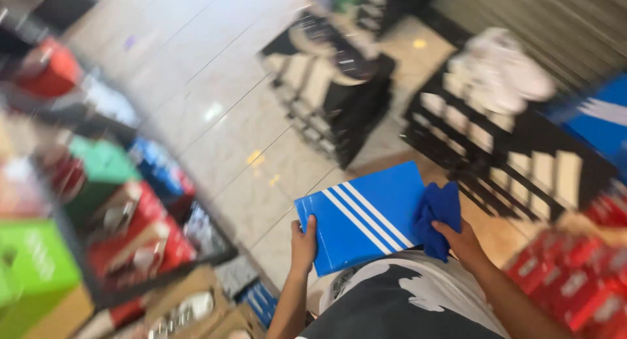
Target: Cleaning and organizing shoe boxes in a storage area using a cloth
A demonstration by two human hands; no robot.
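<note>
Wiping a blue striped box with a cloth

Your left hand (302,242) fingers clamp the near-left edge of the blue box (366,215), thumb on top; your right hand (462,240) is clenched on a bunched blue cloth (437,216) at the box's right end. Keep that left grip firm and press the cloth flat, stroking along the white stripes. You hold the box in front of your waist, above the tiled floor (228,136); its long axis runs from near-left to far-right, lid face up, slightly tilted.
</note>
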